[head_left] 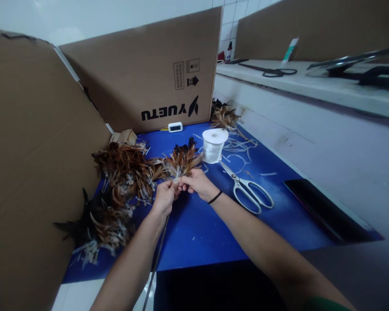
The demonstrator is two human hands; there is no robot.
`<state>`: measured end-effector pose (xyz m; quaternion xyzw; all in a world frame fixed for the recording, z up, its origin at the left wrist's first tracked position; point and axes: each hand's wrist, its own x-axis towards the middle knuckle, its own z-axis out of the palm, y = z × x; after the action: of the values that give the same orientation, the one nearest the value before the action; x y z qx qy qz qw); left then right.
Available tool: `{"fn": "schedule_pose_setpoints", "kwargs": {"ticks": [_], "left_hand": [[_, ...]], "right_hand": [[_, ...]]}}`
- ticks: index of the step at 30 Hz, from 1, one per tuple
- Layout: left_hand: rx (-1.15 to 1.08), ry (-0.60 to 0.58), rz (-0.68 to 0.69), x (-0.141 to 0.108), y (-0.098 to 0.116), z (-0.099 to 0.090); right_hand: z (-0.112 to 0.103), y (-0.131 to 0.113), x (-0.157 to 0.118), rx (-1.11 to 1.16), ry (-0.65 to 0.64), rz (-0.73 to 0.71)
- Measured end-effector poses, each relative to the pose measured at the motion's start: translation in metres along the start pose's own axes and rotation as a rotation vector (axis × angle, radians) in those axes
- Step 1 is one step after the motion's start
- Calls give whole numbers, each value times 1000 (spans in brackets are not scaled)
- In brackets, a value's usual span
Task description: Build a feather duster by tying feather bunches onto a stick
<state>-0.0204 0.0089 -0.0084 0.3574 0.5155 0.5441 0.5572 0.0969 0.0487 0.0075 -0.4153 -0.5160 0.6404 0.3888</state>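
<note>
Over the blue tabletop point(210, 233), my left hand point(165, 198) is closed round the thin stick point(160, 244) of a feather duster, just below its feathers. My right hand point(198, 182) pinches at the base of the brown and black feathers point(184, 160), its fingertips meeting those of the left. Whitish strands show at this joint; fine detail there is hidden by the fingers. Beyond the right hand stands a spool of white ribbon point(213, 149). Silver-handled scissors point(246, 190) lie to the right of it, blades partly apart.
Loose feather heaps point(123, 168) spread along the left, beside a cardboard panel point(29, 151). Another printed cardboard panel point(129, 77) closes the back. A feather bunch point(225, 115) and tangled ribbon point(238, 144) lie behind the spool. A black phone-like slab point(327, 211) rests at right.
</note>
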Motion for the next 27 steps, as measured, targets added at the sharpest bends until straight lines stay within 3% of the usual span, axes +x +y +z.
{"fn": "schedule_pose_setpoints", "kwargs": {"ticks": [12,19,27], "left_hand": [[99,34,28,-4,-2,6],[73,-32,35,-6,-1,9],[80,-3,-3,-6,-4,9]], "right_hand": [[-2,0,0,-29,30,14],[-5,1,3,-168,61,-23],[-10,-1,3,-216,-17,-39]]}}
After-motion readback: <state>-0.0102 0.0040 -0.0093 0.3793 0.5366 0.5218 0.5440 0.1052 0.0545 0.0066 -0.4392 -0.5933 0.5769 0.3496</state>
